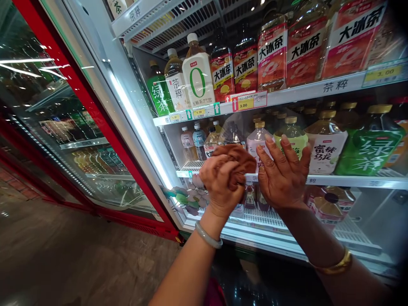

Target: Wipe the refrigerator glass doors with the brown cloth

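A crumpled brown cloth (237, 163) is bunched in my left hand (219, 182), whose fingers are wrapped round it; a pale bangle circles that wrist. Just to the right, my right hand (283, 174) has its fingers spread and palm turned forward, holding nothing, with a gold bangle on the wrist. Both hands are in front of the cooler's middle shelf (344, 180). Behind the right hand stand a pink-labelled bottle (254, 146) and a light green one (299, 138), partly covered by the fingers. Whether either hand touches glass cannot be made out.
Large bottles with red labels (272, 53) line the upper shelf, above price tags (244, 104). A green bottle (369, 142) stands at the right. The red door frame (105, 123) slants down the left, beside another cooler (92, 148) and the brown floor (79, 255).
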Action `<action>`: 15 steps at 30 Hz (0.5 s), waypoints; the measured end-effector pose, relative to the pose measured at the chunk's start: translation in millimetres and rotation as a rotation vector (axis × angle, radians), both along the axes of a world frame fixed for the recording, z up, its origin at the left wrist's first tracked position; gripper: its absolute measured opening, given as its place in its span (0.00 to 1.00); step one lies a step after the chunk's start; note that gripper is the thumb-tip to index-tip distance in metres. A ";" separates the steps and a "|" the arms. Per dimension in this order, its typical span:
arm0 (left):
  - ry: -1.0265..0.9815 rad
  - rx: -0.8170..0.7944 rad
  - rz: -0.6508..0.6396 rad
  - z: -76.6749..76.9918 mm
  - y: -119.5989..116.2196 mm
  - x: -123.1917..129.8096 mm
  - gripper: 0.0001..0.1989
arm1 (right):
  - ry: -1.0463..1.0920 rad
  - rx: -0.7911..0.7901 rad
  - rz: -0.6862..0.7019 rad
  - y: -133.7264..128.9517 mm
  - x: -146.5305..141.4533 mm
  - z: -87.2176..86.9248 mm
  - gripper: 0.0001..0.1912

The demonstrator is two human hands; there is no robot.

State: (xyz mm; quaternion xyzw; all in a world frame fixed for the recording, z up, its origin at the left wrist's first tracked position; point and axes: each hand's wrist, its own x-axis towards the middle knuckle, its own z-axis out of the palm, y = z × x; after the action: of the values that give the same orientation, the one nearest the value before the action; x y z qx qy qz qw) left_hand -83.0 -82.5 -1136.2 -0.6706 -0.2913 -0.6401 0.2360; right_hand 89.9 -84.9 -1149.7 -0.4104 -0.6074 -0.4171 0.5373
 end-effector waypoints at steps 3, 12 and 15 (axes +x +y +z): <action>-0.230 -0.019 0.075 12.7 7.5 -13.2 0.20 | -0.007 0.007 -0.005 -0.4 0.2 0.4 0.35; 0.041 -0.010 0.013 -29.5 -5.8 23.0 0.17 | -0.005 0.010 -0.003 1.1 0.0 -0.1 0.31; 0.087 0.026 -0.011 -25.1 -4.6 20.7 0.19 | -0.005 0.008 -0.015 1.8 -0.1 -0.2 0.31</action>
State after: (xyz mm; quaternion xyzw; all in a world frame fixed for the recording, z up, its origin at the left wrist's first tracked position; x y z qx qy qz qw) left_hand -62.3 -87.1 -1161.3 -0.6963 -0.2689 -0.6153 0.2536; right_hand 89.8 -83.1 -1149.9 -0.4117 -0.6040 -0.4246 0.5342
